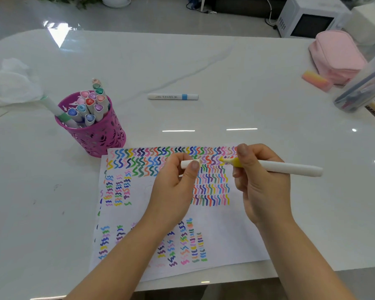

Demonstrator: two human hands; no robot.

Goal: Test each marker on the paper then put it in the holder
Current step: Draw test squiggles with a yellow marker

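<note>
Over the paper [214,230] at the table's [204,61] near edge, your right hand [260,180] grips the uncapped yellow marker [286,168], and your left hand [175,182] pinches its cap [187,164]. At the paper's far-left corner stands the holder [95,137]; 1 blue marker [173,97] lies mid-table.
</note>
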